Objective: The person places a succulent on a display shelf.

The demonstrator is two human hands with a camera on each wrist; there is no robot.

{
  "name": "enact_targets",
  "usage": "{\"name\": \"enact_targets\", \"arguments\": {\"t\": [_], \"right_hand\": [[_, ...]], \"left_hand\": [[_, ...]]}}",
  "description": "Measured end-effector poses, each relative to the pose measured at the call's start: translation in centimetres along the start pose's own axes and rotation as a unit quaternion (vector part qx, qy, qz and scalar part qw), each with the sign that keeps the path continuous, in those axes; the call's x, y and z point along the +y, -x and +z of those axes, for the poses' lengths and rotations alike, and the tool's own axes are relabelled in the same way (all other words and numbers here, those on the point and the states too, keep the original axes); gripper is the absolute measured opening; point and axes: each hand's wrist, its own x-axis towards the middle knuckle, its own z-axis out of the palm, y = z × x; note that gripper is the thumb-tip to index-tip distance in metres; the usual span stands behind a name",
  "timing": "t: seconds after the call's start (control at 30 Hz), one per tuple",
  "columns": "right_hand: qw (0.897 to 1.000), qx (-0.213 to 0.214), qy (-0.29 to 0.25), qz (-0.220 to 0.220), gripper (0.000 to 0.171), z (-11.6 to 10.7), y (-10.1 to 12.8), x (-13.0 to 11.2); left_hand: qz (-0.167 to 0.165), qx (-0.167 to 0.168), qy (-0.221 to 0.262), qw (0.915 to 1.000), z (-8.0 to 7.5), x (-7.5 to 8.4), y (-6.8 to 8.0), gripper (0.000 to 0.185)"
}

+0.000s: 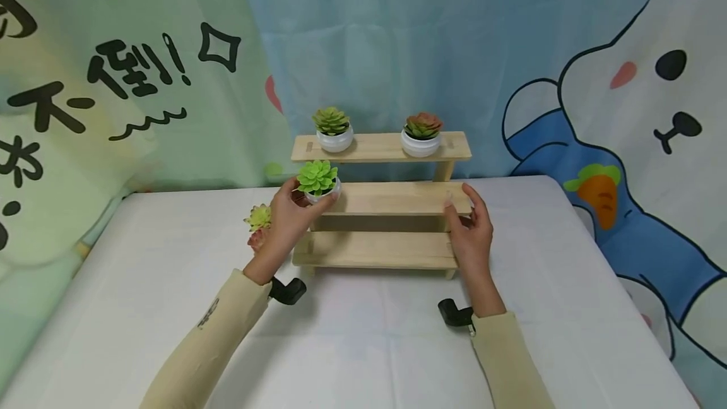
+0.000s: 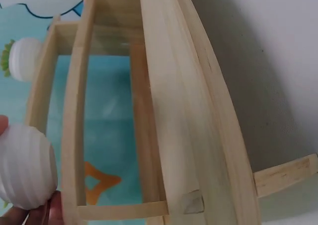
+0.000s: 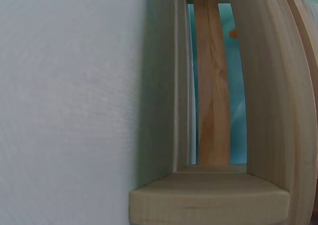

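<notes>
A three-tier wooden stand [image 1: 392,197] sits mid-table. My left hand [image 1: 301,202] grips a small white ribbed pot [image 1: 324,195] with a bright green succulent, at the left end of the middle shelf. The left wrist view shows that pot [image 2: 25,173] close up beside the stand's slats [image 2: 189,111], with fingertips [image 2: 30,216] under it. My right hand [image 1: 462,208] rests on the right end of the middle shelf, fingers fairly straight. The right wrist view shows only the stand's frame [image 3: 263,86] and the white table.
Two potted succulents stand on the top shelf, a green one [image 1: 332,130] on the left and a reddish one [image 1: 422,134] on the right. Two more small succulents [image 1: 258,218] sit on the white table [image 1: 363,346] behind my left wrist. A printed cloth hangs behind.
</notes>
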Motion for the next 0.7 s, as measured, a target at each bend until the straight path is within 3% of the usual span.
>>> {"name": "enact_targets", "arguments": {"t": [0.7], "right_hand": [[1.0,0.004,-0.005,-0.018,0.048,0.09,-0.04,0.16]], "left_hand": [[0.01,-0.043,-0.055,0.9975,0.83,-0.5,-0.98,0.059]]}}
